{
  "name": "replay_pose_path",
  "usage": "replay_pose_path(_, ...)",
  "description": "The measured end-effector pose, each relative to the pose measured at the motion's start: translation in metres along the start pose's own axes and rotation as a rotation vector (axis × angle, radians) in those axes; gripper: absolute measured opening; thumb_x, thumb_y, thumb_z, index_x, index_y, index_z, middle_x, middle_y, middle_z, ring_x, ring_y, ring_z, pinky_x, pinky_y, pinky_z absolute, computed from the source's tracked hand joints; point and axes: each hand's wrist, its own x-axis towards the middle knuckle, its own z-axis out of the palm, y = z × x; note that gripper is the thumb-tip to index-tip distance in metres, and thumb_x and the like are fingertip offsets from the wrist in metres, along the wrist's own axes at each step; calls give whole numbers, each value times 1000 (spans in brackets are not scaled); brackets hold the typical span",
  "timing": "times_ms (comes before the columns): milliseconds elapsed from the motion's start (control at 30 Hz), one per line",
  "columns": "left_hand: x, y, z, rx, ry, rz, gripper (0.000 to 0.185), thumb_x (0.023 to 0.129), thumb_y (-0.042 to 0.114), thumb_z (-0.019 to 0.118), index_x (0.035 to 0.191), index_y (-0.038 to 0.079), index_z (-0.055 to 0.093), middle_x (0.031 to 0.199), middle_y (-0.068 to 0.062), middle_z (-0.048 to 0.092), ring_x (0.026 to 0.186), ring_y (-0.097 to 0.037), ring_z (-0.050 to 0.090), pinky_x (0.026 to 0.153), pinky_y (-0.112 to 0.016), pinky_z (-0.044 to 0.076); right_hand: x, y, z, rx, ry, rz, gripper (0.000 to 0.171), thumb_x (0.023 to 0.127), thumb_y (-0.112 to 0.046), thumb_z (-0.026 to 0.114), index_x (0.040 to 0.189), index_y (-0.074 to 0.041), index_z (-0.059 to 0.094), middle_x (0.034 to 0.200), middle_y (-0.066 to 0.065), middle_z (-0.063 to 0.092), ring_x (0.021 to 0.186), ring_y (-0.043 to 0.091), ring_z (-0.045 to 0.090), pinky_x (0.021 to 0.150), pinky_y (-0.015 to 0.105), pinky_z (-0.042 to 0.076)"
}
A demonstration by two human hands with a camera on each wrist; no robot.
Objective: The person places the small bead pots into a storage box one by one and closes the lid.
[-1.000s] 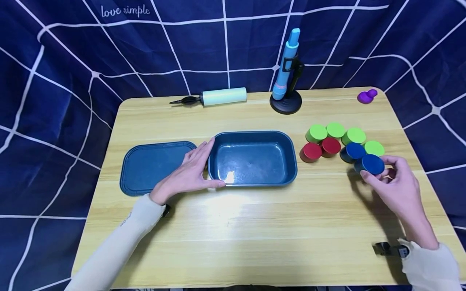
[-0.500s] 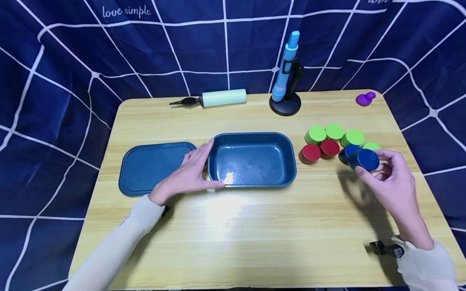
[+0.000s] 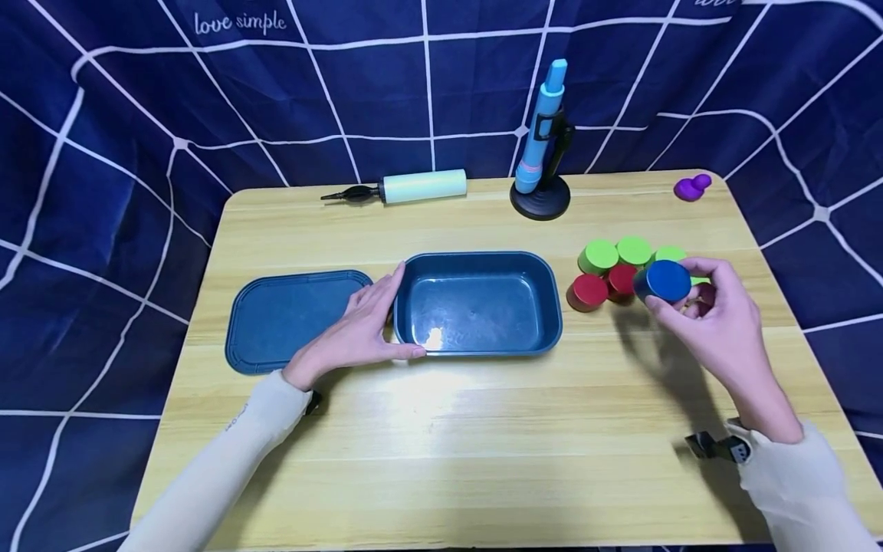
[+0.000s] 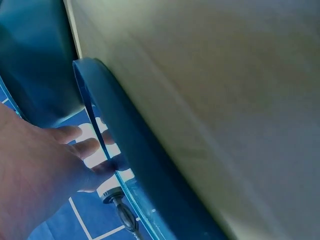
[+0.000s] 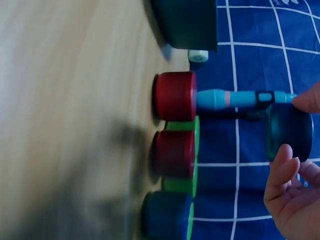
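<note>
My right grip [image 3: 720, 330] pinches a blue cylinder [image 3: 665, 282] above the surface [image 3: 483, 460] — it has shifted left in the last second, towards the blue tub [image 3: 476, 307], so I judge it free of its neighbours. Red cylinders [image 3: 589, 293], green cylinders [image 3: 598, 255] and a second blue cylinder [image 5: 165, 215] stand nearby. My left grip [image 3: 362, 322], fingers extended, touches the tub's left end — nothing shows inside it. A matching lid [image 3: 290, 322] lies flat to its left.

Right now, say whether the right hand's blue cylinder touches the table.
No, the right hand holds the blue cylinder up off the table.
</note>
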Motion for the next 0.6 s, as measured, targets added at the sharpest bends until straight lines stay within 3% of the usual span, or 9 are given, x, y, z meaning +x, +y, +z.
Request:
replay_pose_path(233, 0, -1, 0, 3, -2, 7, 137, 87, 70, 83, 175, 32, -15, 182, -6, 5, 167, -32, 8, 125, -72, 3, 14, -17, 13, 25, -19, -38, 59, 88, -4, 89, 137, -16, 58, 89, 0, 58, 74, 7, 53, 65, 11, 43)
replay_pose_path(600, 2, -1, -1, 16, -11, 6, 138, 87, 70, 83, 175, 30, -15, 182, -7, 5, 167, -33, 7, 126, -71, 4, 30, -41, 41, 59, -101, -119, 62, 90, -9, 89, 143, -9, 58, 96, 5, 62, 77, 13, 56, 67, 16, 45)
